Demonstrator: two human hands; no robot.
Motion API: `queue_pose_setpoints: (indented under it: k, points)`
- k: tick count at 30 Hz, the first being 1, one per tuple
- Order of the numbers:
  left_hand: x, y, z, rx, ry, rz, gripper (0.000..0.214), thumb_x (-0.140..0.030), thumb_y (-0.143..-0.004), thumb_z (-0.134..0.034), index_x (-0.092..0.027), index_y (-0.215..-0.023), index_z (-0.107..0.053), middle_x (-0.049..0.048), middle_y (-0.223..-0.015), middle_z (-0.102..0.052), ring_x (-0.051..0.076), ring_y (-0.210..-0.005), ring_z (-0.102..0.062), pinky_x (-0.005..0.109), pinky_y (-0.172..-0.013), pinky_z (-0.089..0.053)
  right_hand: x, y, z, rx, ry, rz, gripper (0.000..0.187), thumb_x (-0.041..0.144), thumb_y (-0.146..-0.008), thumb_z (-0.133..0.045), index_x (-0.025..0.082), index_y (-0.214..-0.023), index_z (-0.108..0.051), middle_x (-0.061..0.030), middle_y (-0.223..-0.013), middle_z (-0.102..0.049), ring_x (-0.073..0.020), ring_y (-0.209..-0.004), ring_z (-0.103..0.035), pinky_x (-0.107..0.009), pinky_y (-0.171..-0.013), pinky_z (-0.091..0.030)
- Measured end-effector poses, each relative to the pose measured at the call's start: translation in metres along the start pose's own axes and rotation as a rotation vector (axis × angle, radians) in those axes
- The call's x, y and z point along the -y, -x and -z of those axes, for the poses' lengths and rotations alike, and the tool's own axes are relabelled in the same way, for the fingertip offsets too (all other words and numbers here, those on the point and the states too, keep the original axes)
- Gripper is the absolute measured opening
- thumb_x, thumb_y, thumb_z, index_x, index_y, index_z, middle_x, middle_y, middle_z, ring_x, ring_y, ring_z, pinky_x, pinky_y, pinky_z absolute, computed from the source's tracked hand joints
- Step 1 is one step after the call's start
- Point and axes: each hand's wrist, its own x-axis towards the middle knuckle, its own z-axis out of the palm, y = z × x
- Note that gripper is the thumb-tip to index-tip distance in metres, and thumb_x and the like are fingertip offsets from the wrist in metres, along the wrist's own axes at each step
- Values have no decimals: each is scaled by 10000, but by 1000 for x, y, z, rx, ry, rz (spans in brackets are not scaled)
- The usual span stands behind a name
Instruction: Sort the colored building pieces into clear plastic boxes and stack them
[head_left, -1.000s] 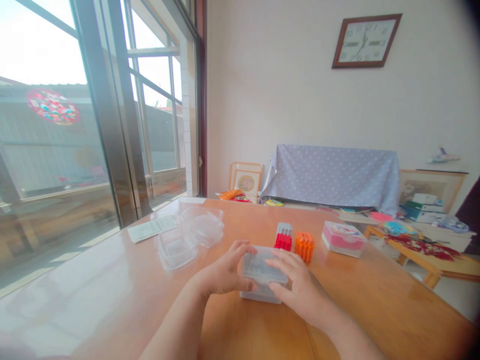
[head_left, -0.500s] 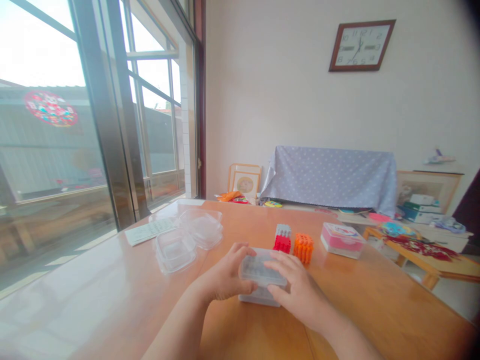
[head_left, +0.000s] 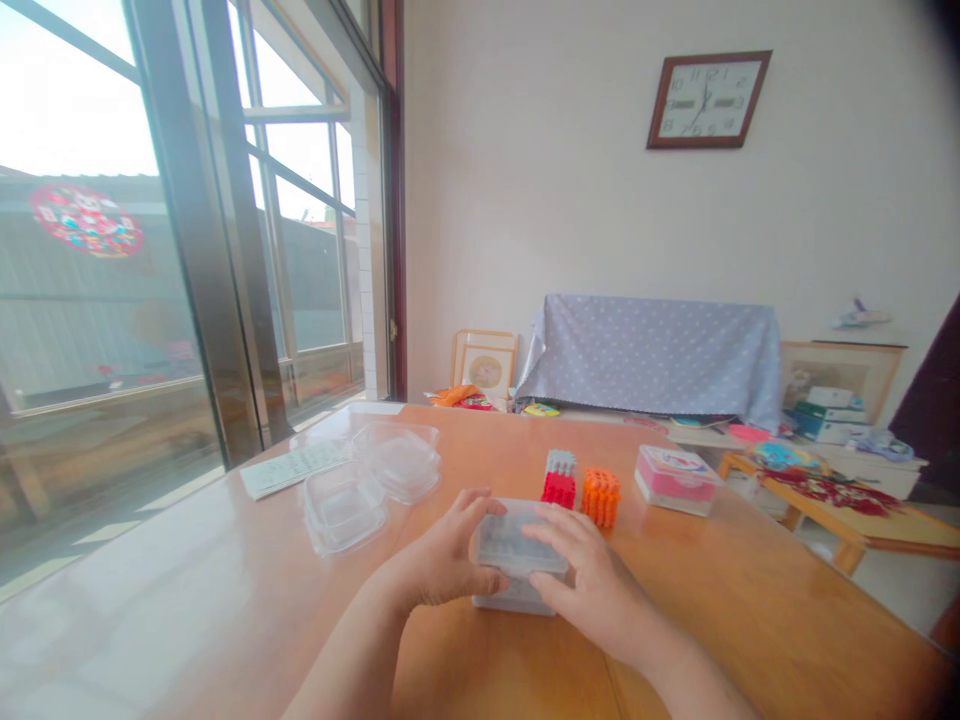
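1. The wooden surface is carrying the plastic box, nearer than the orange block.
2. The left hand and right hand are gripping it from both sides; this step seems to be steadying it, and moving would be calling for even pressure.
3. The box is looking pale, with cloudy top.

I have a tall, bright window on my left, and facing me a brown-framed clock hangs on the pale wall.
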Motion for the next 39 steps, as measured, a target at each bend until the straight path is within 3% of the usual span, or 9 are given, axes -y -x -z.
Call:
queue_pose_setpoints:
  k: [5, 8, 11, 14, 17, 20, 24, 30, 39]
  points:
    - [5, 4, 6, 36, 36, 60, 1019, -438, -654, -844, -336, -1525, -324, 86, -1655, -134, 352, -1507, -179, 518, -1207, -229, -1, 2, 6, 22, -101, -48, 572, 236, -787, -626, 344, -1347, -579, -22, -1552, -400, -253, -1429, -364, -473, -1194, -291]
    - [11, 8, 12, 32, 73, 82, 1095, -496, -661, -834, -359, -1563, -229, 68, -1663, -136, 350, -1520, -131, 531, -1208, -217, -5, 1, 11, -18, -209, -90, 567, 272, -817, -604, 314, -1380, -549, -46, -1537, -426, -257, -1421, -379, -469, -1176, -315]
    - [19, 9, 14, 50, 122, 153, 1178, -479, -632, -856, -361, -1577, -163, 84, -1639, -228, 348, -1495, -228, 515, -1191, -264, -9, -1, 14, -64, -345, -181, 477, 363, -875, -559, 272, -1343, -571, -79, -1408, -565, -253, -1309, -509, -422, -1055, -447]
    - [27, 8, 10, 89, 141, 246, 1311, -412, -569, -900, -321, -1591, -85, 129, -1580, -350, 344, -1475, -277, 505, -1183, -271, -14, -5, 15, -105, -434, -300, 393, 449, -904, -508, 228, -1200, -644, -83, -1164, -699, -239, -1057, -655, -360, -863, -524]
    - [31, 3, 2, 121, 239, 267, 1376, -324, -553, -906, -294, -1592, -4, 165, -1535, -405, 347, -1433, -351, 503, -1146, -330, -19, -7, 14, -162, -462, -409, 369, 494, -892, -496, 210, -1055, -666, -61, -995, -729, -215, -855, -682, -304, -682, -513]
    - [30, 0, -5, 157, 431, 293, 1356, -256, -589, -869, -330, -1577, 57, 184, -1502, -426, 338, -1258, -545, 499, -1007, -473, -22, -8, 11, -179, -525, -492, 343, 494, -886, -482, 210, -971, -654, -42, -901, -724, -198, -785, -677, -278, -624, -495]
    - [21, -2, -5, 150, 514, 265, 1205, -232, -616, -840, -359, -1554, -95, 150, -1469, -443, 275, -1095, -623, 448, -920, -524, -23, -11, 5, -174, -603, -568, 295, 461, -874, -475, 213, -895, -632, -17, -766, -695, -174, -653, -647, -255, -537, -456]
    - [4, -5, 0, 128, 496, 234, 957, -205, -616, -818, -355, -1426, -331, 77, -1338, -534, 283, -1206, -556, 449, -992, -477, -28, -15, 8, -295, -628, -538, 284, 445, -883, -473, 208, -857, -628, -10, -725, -678, -163, -639, -648, -245, -535, -472]
    - [-26, -9, 8, 56, 522, 157, 823, -340, -671, -827, -306, -1395, -437, 90, -1325, -564, 337, -1294, -486, 478, -1035, -447, -39, -19, 23, -537, -756, -547, 368, 530, -855, -520, 179, -816, -628, -26, -696, -687, -158, -583, -644, -256, -552, -475]
